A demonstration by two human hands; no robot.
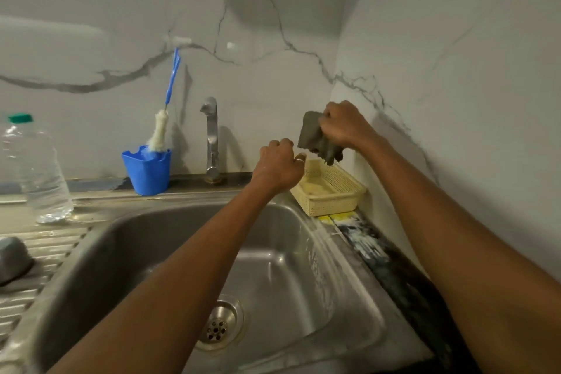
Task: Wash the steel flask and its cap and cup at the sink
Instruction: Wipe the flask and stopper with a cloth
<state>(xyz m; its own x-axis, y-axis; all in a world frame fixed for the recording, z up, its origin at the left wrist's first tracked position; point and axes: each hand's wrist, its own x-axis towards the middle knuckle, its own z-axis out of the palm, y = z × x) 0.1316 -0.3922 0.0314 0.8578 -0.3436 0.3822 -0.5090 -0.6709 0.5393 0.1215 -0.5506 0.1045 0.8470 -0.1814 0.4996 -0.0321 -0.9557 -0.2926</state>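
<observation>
Gripping grey scrub pad [315,138], right hand [344,127] fingers curled round it, long axis upright over basket [334,206], left hand [279,167] fisted

Illumination is dim and grey-green; soft shadows fall on the wall [394,39] to the right of the right hand [343,127]. Faint glare marks the sink [151,252] below the left hand [277,165]. Wide-angle distortion bows the edges, and detail is soft throughout.
</observation>
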